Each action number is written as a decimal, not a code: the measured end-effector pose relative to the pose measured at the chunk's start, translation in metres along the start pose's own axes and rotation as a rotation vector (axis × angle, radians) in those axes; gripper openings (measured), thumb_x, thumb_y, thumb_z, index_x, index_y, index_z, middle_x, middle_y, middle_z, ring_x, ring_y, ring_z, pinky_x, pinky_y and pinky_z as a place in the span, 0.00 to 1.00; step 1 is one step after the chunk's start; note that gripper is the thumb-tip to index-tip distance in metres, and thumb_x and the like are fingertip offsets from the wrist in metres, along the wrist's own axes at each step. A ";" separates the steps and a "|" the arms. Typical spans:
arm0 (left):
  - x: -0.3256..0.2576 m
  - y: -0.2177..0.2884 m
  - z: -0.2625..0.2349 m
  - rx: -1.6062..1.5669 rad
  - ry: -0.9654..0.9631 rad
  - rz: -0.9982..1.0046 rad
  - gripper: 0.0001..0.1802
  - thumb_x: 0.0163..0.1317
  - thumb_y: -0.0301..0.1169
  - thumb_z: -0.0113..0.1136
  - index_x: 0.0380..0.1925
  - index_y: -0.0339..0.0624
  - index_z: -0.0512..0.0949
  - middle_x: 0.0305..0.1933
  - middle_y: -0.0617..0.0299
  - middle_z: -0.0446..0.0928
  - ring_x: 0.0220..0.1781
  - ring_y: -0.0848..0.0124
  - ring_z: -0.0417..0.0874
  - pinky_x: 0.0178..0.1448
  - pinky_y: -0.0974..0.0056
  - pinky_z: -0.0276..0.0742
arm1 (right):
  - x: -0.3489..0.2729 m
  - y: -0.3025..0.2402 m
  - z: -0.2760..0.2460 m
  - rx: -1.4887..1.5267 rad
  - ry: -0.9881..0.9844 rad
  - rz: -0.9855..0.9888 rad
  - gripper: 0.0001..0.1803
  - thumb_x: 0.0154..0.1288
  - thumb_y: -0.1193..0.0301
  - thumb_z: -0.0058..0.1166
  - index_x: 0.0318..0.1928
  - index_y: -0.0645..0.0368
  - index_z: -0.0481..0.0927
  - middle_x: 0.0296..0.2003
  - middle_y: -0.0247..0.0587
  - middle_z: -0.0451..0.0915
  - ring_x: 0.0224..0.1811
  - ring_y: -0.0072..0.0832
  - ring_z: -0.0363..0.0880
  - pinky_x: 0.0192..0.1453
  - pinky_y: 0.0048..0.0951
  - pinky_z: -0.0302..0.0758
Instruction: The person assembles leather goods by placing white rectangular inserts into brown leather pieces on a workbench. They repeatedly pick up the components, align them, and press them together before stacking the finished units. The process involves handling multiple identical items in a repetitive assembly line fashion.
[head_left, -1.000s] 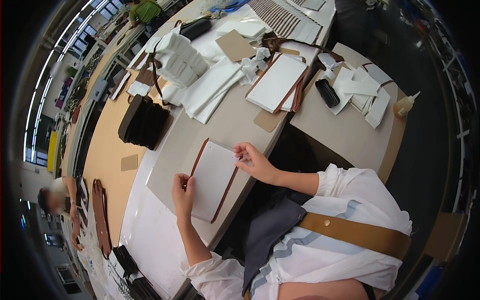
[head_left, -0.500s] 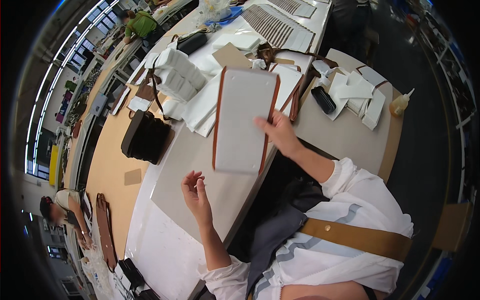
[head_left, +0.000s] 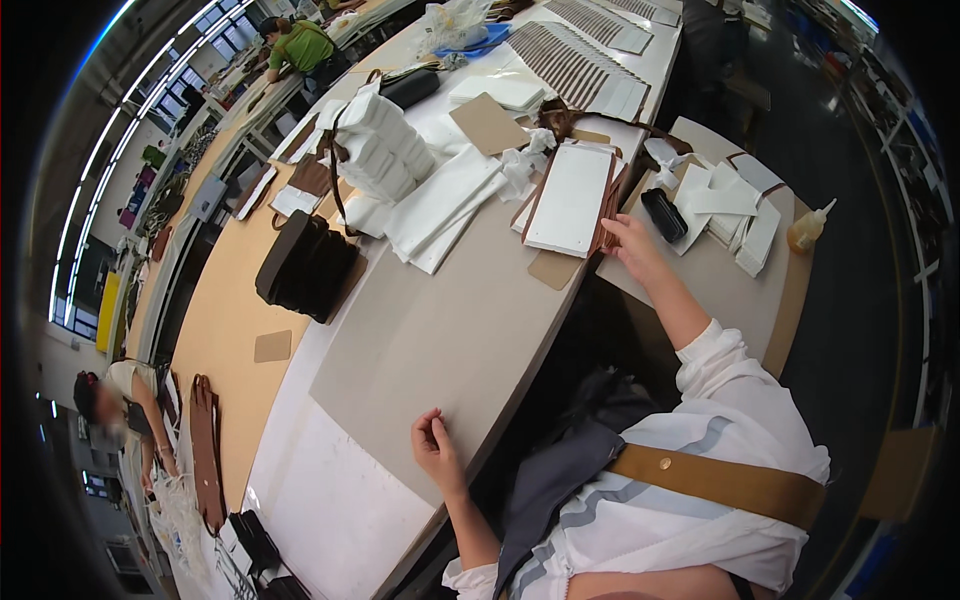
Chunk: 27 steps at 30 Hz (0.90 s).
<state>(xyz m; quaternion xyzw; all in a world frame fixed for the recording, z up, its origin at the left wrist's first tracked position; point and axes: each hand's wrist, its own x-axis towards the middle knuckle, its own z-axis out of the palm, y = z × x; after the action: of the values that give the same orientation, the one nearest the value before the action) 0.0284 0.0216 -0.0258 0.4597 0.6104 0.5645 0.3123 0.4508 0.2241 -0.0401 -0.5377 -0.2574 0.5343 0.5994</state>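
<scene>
A white rectangular panel with brown edging (head_left: pixel 572 195) lies on a stack of similar panels near the table's front edge. At the stack's right side, my right hand (head_left: pixel 632 248) has its fingers closed on the panel's brown-edged border. My left hand (head_left: pixel 438 458) hovers over the near part of the grey work mat (head_left: pixel 420 330), fingers curled in and nothing visible in them. Under the stack's near corner a tan card (head_left: pixel 553 270) sticks out. Crumpled white paper (head_left: pixel 522 168) lies just left of the stack.
White wrapped bundles (head_left: pixel 385 150) and a black stack of pieces (head_left: pixel 305 265) stand to the left. On the right, a side table holds a black case (head_left: pixel 664 215), white pieces (head_left: pixel 730 205) and a glue bottle (head_left: pixel 808 228). Other people work at the far left.
The white panel, held up over the mat before, has gone right and away onto the stack with my right hand. My left hand has drawn nearer to me and its fingers have curled.
</scene>
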 end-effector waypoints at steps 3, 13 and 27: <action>0.001 0.002 0.002 -0.023 0.032 -0.023 0.10 0.77 0.26 0.52 0.50 0.33 0.79 0.49 0.59 0.81 0.49 0.73 0.81 0.57 0.67 0.77 | 0.006 -0.019 0.011 0.012 -0.077 -0.026 0.26 0.69 0.57 0.63 0.57 0.61 0.73 0.43 0.40 0.83 0.39 0.29 0.83 0.41 0.37 0.80; 0.000 -0.002 0.006 -0.041 0.062 -0.006 0.09 0.77 0.25 0.51 0.49 0.33 0.79 0.45 0.60 0.81 0.46 0.75 0.81 0.53 0.69 0.78 | 0.056 -0.026 0.025 -0.374 0.023 -0.231 0.25 0.63 0.65 0.66 0.54 0.69 0.76 0.44 0.49 0.85 0.42 0.34 0.86 0.44 0.36 0.82; 0.000 0.001 0.007 -0.010 0.057 -0.005 0.11 0.77 0.26 0.52 0.51 0.33 0.79 0.44 0.60 0.82 0.45 0.75 0.81 0.52 0.69 0.78 | 0.053 -0.028 0.016 0.086 -0.129 0.079 0.14 0.68 0.71 0.63 0.52 0.59 0.78 0.45 0.39 0.85 0.42 0.28 0.86 0.42 0.30 0.84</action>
<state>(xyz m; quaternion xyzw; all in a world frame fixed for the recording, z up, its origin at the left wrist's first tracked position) 0.0351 0.0246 -0.0257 0.4401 0.6176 0.5795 0.2984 0.4623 0.2825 -0.0239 -0.4855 -0.2509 0.6017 0.5824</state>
